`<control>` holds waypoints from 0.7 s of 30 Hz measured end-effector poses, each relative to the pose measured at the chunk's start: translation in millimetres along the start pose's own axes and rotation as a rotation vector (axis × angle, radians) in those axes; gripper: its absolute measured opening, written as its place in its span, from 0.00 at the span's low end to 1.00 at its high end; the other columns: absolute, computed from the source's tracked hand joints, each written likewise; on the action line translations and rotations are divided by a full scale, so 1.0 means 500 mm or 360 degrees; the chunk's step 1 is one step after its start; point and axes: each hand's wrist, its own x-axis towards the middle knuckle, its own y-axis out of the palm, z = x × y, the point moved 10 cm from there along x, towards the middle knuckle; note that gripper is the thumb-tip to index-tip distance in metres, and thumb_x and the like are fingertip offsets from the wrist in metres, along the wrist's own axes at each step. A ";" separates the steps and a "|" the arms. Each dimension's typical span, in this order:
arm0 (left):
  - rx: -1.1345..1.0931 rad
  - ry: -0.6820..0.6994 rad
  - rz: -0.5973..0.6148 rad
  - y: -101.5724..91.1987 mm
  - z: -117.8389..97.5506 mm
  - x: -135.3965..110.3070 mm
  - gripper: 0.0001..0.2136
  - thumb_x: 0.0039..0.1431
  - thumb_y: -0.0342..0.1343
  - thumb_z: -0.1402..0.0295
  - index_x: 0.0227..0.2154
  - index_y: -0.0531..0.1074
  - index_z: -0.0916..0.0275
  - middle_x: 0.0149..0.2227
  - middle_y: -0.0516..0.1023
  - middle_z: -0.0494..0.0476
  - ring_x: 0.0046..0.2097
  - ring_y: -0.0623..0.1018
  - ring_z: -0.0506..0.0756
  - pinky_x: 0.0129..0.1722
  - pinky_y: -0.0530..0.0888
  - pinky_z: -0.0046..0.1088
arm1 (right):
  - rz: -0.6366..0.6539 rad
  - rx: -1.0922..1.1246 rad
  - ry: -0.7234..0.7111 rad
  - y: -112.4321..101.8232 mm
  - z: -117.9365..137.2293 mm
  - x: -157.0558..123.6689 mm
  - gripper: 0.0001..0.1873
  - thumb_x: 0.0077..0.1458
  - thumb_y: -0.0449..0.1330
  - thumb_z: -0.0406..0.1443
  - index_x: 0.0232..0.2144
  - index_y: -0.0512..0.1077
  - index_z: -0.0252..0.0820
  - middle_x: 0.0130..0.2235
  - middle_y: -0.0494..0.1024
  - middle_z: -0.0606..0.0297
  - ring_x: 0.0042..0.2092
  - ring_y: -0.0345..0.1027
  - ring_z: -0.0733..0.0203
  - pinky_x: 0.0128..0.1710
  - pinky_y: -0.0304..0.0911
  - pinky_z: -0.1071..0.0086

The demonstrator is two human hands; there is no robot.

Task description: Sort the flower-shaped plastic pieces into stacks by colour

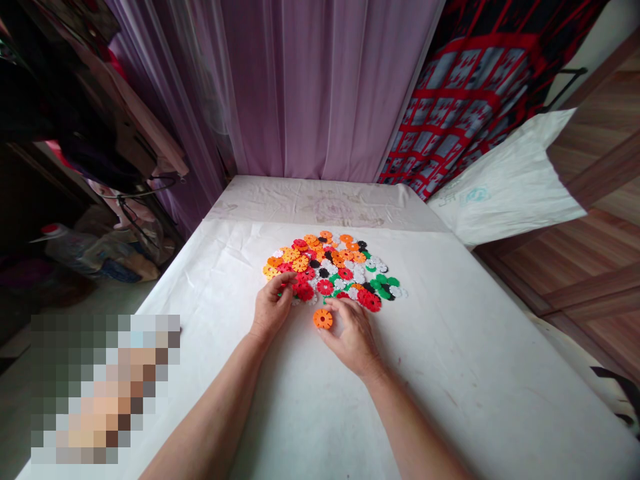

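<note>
A spread heap of flower-shaped plastic discs (326, 287) in red, orange, yellow, green, white and black lies on the white-covered table (310, 407). My left hand (273, 307) is at the heap's near left edge, its fingers bent and a little apart beside a red disc (303, 291). Nothing shows clearly in its grasp. A single orange notched disc (323, 319) with a hole in its middle sits in front of the heap. Around that disc, the thumb and forefinger of my right hand (354, 333) are spread; whether they touch its rim is hard to tell.
Purple curtains (310, 87) hang behind the table's far end. A white bag (510, 180) leans over the right edge, near a wooden door (595, 260). Clothes (95, 113) hang at left above a plastic bottle (65, 247). A blurred-out patch covers the lower left.
</note>
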 end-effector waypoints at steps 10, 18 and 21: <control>-0.0005 0.0012 -0.0036 -0.003 -0.004 0.001 0.13 0.51 0.58 0.67 0.40 0.78 0.60 0.36 0.82 0.55 0.34 0.79 0.52 0.34 0.74 0.25 | 0.0021 0.0007 0.0005 0.004 0.002 0.001 0.27 0.48 0.64 0.33 0.52 0.69 0.46 0.45 0.80 0.60 0.50 0.69 0.49 0.52 0.62 0.56; 0.0323 0.0156 -0.0507 -0.108 -0.025 0.023 0.12 0.54 0.51 0.68 0.39 0.76 0.60 0.39 0.81 0.55 0.37 0.79 0.52 0.39 0.76 0.30 | -0.0193 0.0014 -0.0075 -0.030 0.003 -0.001 0.14 0.56 0.60 0.36 0.45 0.73 0.44 0.43 0.80 0.59 0.48 0.70 0.52 0.51 0.64 0.57; 0.0691 0.0180 -0.0463 -0.127 -0.032 0.036 0.13 0.56 0.51 0.66 0.41 0.76 0.59 0.43 0.80 0.57 0.42 0.78 0.55 0.41 0.75 0.33 | -0.0295 0.0013 -0.0055 -0.044 -0.013 0.000 0.10 0.59 0.58 0.36 0.42 0.75 0.44 0.40 0.81 0.60 0.46 0.71 0.54 0.49 0.66 0.58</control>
